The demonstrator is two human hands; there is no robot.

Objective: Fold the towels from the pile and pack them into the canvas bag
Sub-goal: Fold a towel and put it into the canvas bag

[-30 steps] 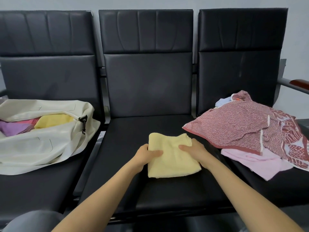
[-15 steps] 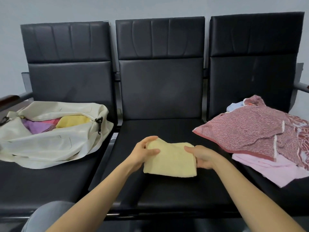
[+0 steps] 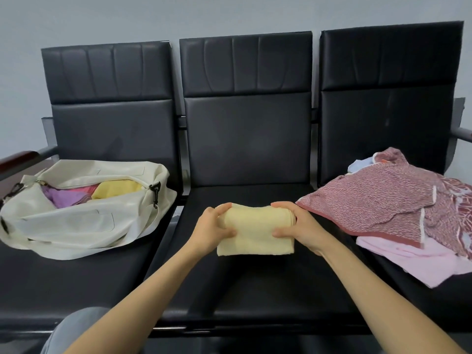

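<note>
A: Left hand (image 3: pixel 213 229), noted?
B: Gripped the left end of the yellow towel (image 3: pixel 255 231). Fingers curled over its top edge, thumb pressed on the near face.
A: Right hand (image 3: pixel 297 226)?
B: Mirrored it at the right end, with the same curl and thumb in front.
A: Arms?
B: Left forearm (image 3: pixel 153 284) and right forearm (image 3: pixel 370 290) were bare, stretched forward and angled inward. Wrists roughly level, hands apart.
</note>
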